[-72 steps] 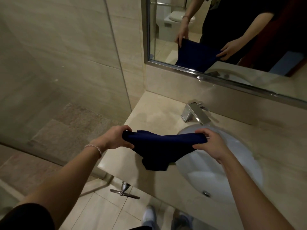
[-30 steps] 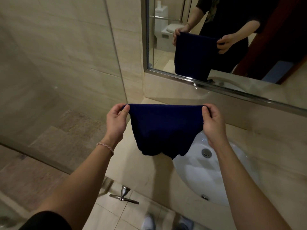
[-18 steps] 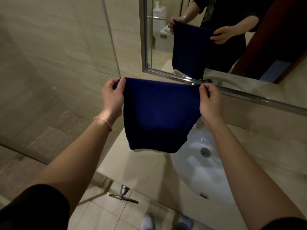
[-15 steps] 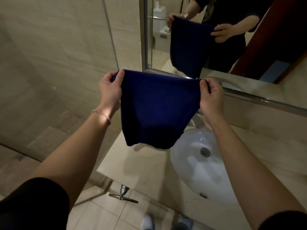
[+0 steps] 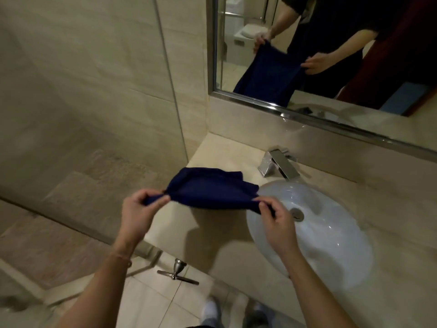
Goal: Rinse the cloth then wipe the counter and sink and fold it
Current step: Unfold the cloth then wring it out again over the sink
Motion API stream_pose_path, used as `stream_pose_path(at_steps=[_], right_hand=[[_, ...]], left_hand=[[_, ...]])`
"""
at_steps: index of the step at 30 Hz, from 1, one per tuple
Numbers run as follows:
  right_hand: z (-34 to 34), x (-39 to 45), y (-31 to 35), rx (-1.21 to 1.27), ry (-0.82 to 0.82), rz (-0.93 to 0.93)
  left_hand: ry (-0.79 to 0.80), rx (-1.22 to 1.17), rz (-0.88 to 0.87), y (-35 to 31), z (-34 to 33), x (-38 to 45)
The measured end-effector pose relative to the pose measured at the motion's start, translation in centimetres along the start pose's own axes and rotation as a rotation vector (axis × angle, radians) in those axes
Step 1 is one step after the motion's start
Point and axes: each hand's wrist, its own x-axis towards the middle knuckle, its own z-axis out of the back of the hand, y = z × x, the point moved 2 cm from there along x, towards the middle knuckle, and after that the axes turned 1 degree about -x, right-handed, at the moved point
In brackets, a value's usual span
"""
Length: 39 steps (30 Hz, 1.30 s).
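Note:
A dark blue cloth [image 5: 210,188] is stretched low over the beige counter [image 5: 227,152], just left of the white oval sink [image 5: 326,233]. Its far part drapes toward the counter top. My left hand [image 5: 139,214] pinches the cloth's near left corner. My right hand [image 5: 276,221] pinches the near right corner, over the sink's left rim. The sink drain [image 5: 297,213] shows beside my right hand.
A chrome faucet [image 5: 279,165] stands behind the sink. A mirror [image 5: 331,55] runs along the back wall and reflects me with the cloth. A glass shower panel [image 5: 172,91] borders the counter on the left. A chrome handle [image 5: 177,273] sticks out below the counter edge.
I held the cloth up high, hanging vertically in front of the mirror. Both hands have come down and toward me, and the cloth now lies nearly flat, low over the counter.

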Motion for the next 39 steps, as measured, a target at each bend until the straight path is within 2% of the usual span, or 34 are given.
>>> stream_pose_path(at_steps=[2, 4, 7, 12, 16, 20, 26, 31, 33, 35, 37, 39], right_hand=[[-2.0, -2.5, -4.2, -0.081, 0.118, -0.057], [-3.7, -4.3, -7.4, -0.147, 0.222, -0.150], [-5.1, -5.5, -9.5, -0.189, 0.294, -0.213], [-5.3, -5.4, -10.7, -0.243, 0.362, -0.231], [-4.2, -6.0, -12.1, -0.320, 0.375, -0.275], [-4.1, -8.2, -14.2, -0.450, 0.369, -0.191], [-5.3, -9.7, -15.4, -0.543, 0.307, -0.127], [-5.8, -9.5, -14.9, -0.744, 0.307, -0.115], [-5.9, -9.0, -14.4, -0.770, 0.257, -0.096], [-6.0, -8.4, -13.9, -0.766, 0.226, -0.079], [-6.3, -7.2, -13.6, -0.747, 0.253, -0.087], [-6.4, -5.3, -13.3, -0.727, 0.268, -0.085]], left_hand=[[0.067, 0.047, 0.180, 5.5, -0.3, -2.6], [0.117, 0.092, 0.275, 9.5, -0.9, -4.9], [0.087, 0.101, 0.305, 12.8, -1.6, -7.1], [0.040, 0.020, 0.372, 14.7, -2.3, -7.5], [-0.015, 0.077, 0.400, 16.1, -2.2, -7.8], [-0.030, 0.158, 0.435, 17.5, -2.9, -9.6], [-0.149, 0.073, 0.491, 18.1, -4.7, -10.9], [-0.227, 0.066, 0.490, 17.9, -4.9, -10.0], [-0.218, 0.149, 0.499, 18.0, -4.5, -9.4], [-0.196, 0.406, 0.453, 17.6, -4.3, -8.7], [-0.127, 0.611, 0.336, 16.4, -4.7, -7.2], [-0.016, 0.658, 0.242, 15.0, -5.7, -4.4]])
